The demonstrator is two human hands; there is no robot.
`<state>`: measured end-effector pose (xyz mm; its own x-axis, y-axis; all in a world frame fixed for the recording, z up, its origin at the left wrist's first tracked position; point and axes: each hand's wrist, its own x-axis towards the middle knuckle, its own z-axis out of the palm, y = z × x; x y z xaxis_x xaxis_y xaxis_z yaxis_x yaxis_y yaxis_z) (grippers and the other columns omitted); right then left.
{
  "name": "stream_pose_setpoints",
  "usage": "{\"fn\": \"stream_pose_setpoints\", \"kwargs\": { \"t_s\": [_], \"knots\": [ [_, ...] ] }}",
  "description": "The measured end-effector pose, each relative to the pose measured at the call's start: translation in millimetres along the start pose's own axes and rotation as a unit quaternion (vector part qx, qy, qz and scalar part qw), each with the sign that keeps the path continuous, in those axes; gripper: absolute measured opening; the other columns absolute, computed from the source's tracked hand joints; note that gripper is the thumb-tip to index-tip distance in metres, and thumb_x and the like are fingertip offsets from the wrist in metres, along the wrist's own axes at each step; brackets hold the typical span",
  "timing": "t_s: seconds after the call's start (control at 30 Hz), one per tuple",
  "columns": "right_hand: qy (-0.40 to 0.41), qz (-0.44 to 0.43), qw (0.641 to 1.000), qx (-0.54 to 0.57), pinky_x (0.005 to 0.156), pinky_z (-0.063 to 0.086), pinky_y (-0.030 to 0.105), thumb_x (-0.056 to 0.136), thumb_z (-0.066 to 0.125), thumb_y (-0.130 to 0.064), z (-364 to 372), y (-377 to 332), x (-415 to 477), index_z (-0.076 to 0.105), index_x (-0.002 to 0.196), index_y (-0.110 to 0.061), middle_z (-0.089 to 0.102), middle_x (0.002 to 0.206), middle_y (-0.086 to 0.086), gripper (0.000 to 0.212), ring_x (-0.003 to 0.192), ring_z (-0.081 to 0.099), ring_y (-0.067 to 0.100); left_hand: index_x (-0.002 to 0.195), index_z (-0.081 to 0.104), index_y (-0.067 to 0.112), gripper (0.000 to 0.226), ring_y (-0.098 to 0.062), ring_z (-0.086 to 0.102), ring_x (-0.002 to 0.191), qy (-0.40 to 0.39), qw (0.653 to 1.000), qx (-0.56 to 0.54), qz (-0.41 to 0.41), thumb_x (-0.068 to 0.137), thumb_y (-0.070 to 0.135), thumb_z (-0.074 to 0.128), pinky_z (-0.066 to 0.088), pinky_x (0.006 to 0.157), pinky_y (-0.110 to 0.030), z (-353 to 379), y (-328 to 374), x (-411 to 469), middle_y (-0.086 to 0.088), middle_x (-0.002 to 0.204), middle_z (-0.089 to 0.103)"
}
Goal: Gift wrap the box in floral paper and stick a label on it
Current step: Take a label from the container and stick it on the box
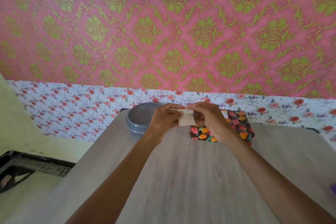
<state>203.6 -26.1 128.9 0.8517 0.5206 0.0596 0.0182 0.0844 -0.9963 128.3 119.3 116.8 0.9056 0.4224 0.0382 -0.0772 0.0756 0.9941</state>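
Note:
A box wrapped in black paper with red and orange flowers [240, 125] lies on the wooden table [190, 178] near its far edge. Above the box's left end I hold a small white label [186, 118] between both hands. My left hand [163, 119] pinches its left side and my right hand [209, 116] pinches its top right corner. The right hand and wrist cover the middle of the box. A bit of white shows on the box behind my right hand.
A round grey lidded container [139, 118] stands on the table just left of my left hand. A floral cloth [72, 111] and pink patterned wall [163, 32] lie behind the table. A dark-framed object [27, 167] sits on the floor to the left.

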Motion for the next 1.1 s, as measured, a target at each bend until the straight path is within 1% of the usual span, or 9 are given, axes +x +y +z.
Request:
{"fn": "stream_pose_setpoints", "kwargs": {
  "t_s": [0.1,0.33,0.47,0.57,0.67,0.73,0.83,0.93,1.1],
  "knots": [
    [0.0,-0.002,0.997,-0.08,0.045,0.045,0.015,0.083,0.069,0.007,-7,-44,4,0.072,0.096,-0.006,0.068,0.071,0.005,0.017,0.05,0.062,0.004,0.1,0.07,0.005,0.017,-0.019,0.069,0.076,-0.006,0.999,0.013,-0.029,0.087,-0.004,0.067,0.055,0.06,-0.023,9,47,6,-0.011,0.086,0.066],
    [0.009,0.001,0.994,-0.112,0.046,0.047,0.018,0.078,0.074,0.008,0,-139,-13,0.075,0.089,-0.002,0.066,0.062,-0.001,0.014,0.047,0.059,0.004,0.088,0.071,0.009,0.016,-0.002,0.063,0.06,0.003,0.996,0.067,-0.055,0.083,-0.006,0.07,0.048,0.052,-0.014,21,146,-19,-0.001,0.08,0.063],
    [0.046,-0.036,0.984,-0.17,0.059,0.054,0.022,0.076,0.075,0.007,9,-179,-25,0.076,0.077,-0.026,0.072,0.067,-0.009,0.033,0.061,0.067,0.009,0.091,0.071,0.011,0.015,-0.013,0.069,0.077,-0.023,0.996,0.047,-0.075,0.084,-0.002,0.071,0.054,0.064,-0.021,23,193,-35,-0.001,0.084,0.069],
    [0.042,-0.053,0.979,-0.194,0.063,0.056,0.028,0.075,0.071,0.009,13,-190,-27,0.075,0.077,-0.034,0.073,0.07,-0.012,0.043,0.066,0.07,0.013,0.092,0.068,0.0,0.007,-0.007,0.064,0.058,-0.007,0.996,0.001,-0.092,0.088,-0.005,0.064,0.052,0.059,-0.017,24,211,-43,0.005,0.064,0.066],
    [0.003,-0.005,0.989,-0.148,0.071,0.061,0.031,0.083,0.061,0.014,26,-203,-31,0.077,0.087,-0.017,0.075,0.083,0.002,0.036,0.078,0.072,0.026,0.093,0.07,0.001,0.007,-0.014,0.064,0.071,0.02,0.995,0.029,-0.097,0.086,-0.002,0.067,0.053,0.064,-0.02,15,220,-47,-0.001,0.075,0.069],
    [-0.014,0.073,0.996,-0.043,0.073,0.061,0.027,0.09,0.054,0.013,36,-214,-33,0.075,0.097,-0.002,0.073,0.091,0.014,0.027,0.087,0.072,0.029,0.099,0.071,-0.001,0.014,-0.02,0.066,0.083,0.032,0.994,0.046,-0.093,0.084,0.0,0.071,0.054,0.069,-0.023,4,226,-48,-0.011,0.09,0.071],
    [-0.022,0.136,0.99,0.038,0.074,0.06,0.026,0.094,0.054,0.005,52,-225,-31,0.071,0.106,0.006,0.073,0.1,0.021,0.021,0.093,0.072,0.029,0.103,0.071,0.0,0.02,-0.027,0.069,0.096,0.042,0.995,0.054,-0.076,0.082,0.0,0.073,0.058,0.079,-0.032,-19,233,-47,-0.018,0.103,0.072],
    [-0.035,0.148,0.986,0.066,0.072,0.06,0.025,0.092,0.062,-0.002,77,-231,-27,0.072,0.103,0.002,0.073,0.097,0.019,0.015,0.085,0.073,0.022,0.1,0.074,0.006,0.02,-0.025,0.069,0.1,0.038,0.995,0.077,-0.048,0.081,0.001,0.075,0.058,0.086,-0.038,-47,237,-46,-0.012,0.102,0.074],
    [-0.037,0.087,0.995,-0.044,0.067,0.059,0.026,0.078,0.073,0.01,147,-231,-26,0.075,0.083,-0.018,0.067,0.077,0.015,0.029,0.071,0.067,0.022,0.091,0.074,0.011,0.018,-0.019,0.071,0.084,0.051,0.997,0.026,-0.06,0.083,-0.004,0.071,0.059,0.07,-0.028,-107,250,-59,-0.002,0.086,0.074]
  ]
}}
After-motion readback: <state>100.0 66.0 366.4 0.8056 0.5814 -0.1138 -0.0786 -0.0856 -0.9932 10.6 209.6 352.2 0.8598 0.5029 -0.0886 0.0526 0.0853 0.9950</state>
